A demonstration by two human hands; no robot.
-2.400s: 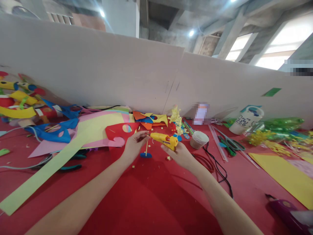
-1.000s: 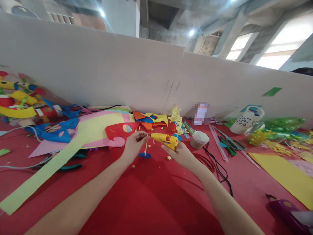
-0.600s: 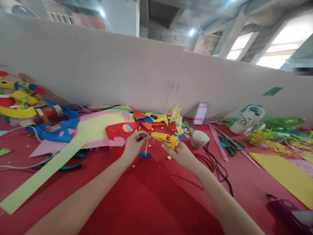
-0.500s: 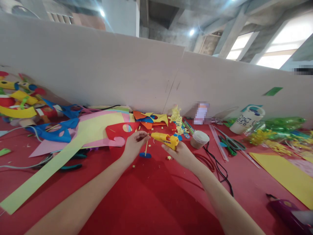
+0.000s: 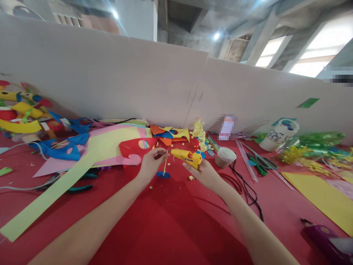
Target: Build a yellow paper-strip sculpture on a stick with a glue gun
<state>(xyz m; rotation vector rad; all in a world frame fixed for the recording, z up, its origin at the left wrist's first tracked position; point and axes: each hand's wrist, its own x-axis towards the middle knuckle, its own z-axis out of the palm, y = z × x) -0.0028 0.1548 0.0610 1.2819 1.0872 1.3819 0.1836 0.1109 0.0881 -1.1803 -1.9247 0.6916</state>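
Red table, concrete ceiling, glue gun

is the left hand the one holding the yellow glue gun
No, the right hand grips the yellow glue gun, with its tip pointing toward the left hand.

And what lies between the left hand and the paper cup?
In the head view, a thin stick in the left hand, then the yellow glue gun and the right hand holding it.

Red tabletop — cup, yellow sheet, black cord (tiny pale scraps too).
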